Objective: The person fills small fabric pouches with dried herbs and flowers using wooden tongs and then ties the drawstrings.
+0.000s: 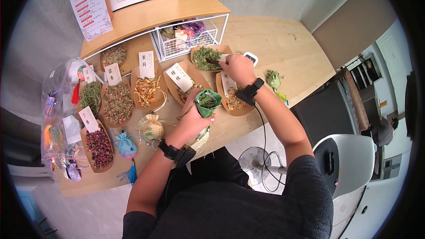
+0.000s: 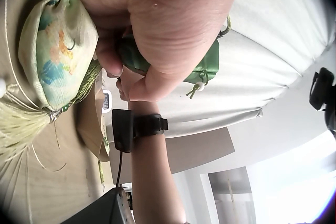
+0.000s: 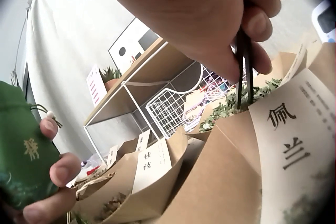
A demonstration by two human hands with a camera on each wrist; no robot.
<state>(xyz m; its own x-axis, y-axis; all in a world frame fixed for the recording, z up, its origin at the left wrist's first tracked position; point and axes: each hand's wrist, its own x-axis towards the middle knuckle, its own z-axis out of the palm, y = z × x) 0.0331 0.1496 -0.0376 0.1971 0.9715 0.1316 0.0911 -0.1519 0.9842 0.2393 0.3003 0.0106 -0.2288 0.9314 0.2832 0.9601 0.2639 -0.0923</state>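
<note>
Left hand grip clasps green pouch, mouth open, herb-filled; right hand grip pinches tweezers.

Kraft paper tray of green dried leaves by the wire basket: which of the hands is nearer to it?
Right. The right hand holds a dark tool in the kraft paper tray of green dried leaves. The left hand sits nearer the person, gripping a small green fabric pouch.

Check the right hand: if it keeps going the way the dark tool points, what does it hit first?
Most likely the green dried leaves in the far kraft tray. The right hand pinches the dark tool, whose tip already sits at the leaf pile; depth is unclear.
</note>
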